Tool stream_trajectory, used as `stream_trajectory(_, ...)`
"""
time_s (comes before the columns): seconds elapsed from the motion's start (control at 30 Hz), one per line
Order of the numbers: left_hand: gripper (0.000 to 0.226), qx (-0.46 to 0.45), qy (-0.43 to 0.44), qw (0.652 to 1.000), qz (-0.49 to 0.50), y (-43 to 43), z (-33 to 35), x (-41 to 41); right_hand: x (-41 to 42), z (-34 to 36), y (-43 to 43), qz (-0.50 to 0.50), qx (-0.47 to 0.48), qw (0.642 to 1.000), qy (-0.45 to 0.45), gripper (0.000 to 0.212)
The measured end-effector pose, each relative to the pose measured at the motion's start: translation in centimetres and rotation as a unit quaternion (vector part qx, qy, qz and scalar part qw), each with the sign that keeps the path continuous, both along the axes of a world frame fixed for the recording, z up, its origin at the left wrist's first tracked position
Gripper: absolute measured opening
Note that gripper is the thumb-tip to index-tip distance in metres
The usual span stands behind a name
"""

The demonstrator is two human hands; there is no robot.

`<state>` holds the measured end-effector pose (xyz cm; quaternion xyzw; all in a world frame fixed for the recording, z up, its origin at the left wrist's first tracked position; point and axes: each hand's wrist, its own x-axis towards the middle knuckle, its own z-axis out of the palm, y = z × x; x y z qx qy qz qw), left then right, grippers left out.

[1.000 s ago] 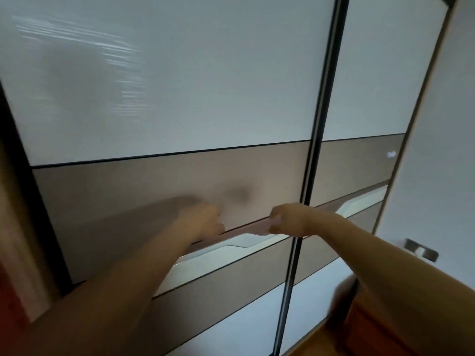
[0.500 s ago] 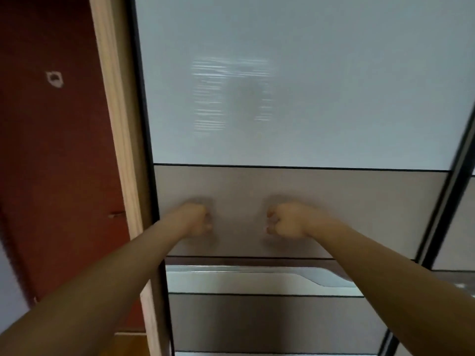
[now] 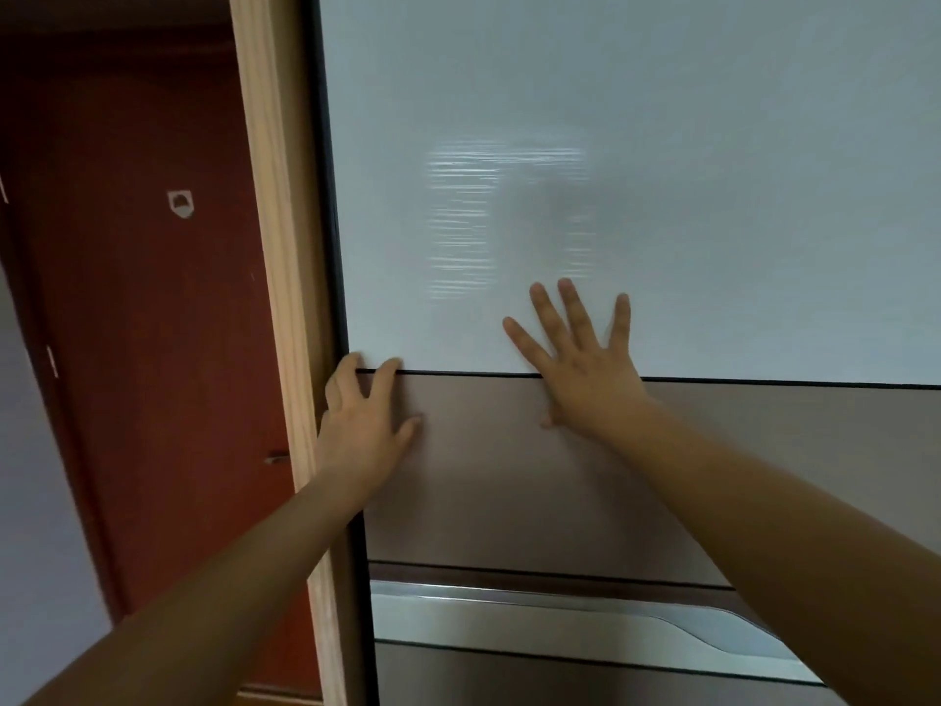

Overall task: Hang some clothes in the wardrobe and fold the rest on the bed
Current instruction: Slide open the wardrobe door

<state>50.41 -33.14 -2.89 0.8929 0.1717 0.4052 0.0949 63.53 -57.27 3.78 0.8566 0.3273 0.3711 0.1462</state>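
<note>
- Both hands are on the front of the tall sliding wardrobe door, which fills the centre and right of the frame. Neither hand grips anything.
- The right hand, at mid-frame, lies flat with fingers straight and spread wide. Its palm is on the matte taupe middle panel and its fingers reach up over the thin black seam onto the glossy white upper panel.
- The left hand, just left of centre, rests on the taupe panel beside the door's dark left edge. Its fingers are loosely bent with the tips at the seam, and the thumb points right along the panel.
- A brushed silver recessed handle strip runs across the door low in the frame, below both wrists and untouched.
- A pale wooden wardrobe side post stands upright just left of the door edge.
- A dark red-brown room door fills the left of the frame. It has a small white sticker in the upper left and a small metal lever near the post.
- A strip of lilac wall shows at the lower left.
</note>
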Motion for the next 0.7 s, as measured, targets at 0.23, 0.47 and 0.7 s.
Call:
stream_trajectory(0.23, 0.125, -0.062, -0.104, 0.992, -0.03, 0.0, -3.0, 2.4, 1.3, -0.7, -0.2, -0.008, 0.006, 1.0, -0.025, 0.145)
stream_trajectory(0.47, 0.146, -0.258, -0.118, 0.947, -0.154, 0.8, -4.0, 3.9, 1.1, -0.5, -1.7, -0.041, -0.008, 0.998, -0.037, 0.141)
stream_trajectory(0.7, 0.151, -0.236, -0.061, 0.952, -0.187, -2.1, -4.1, 5.2, -0.6, 0.7, -2.9, -0.012, 0.076, 0.996, -0.033, 0.091)
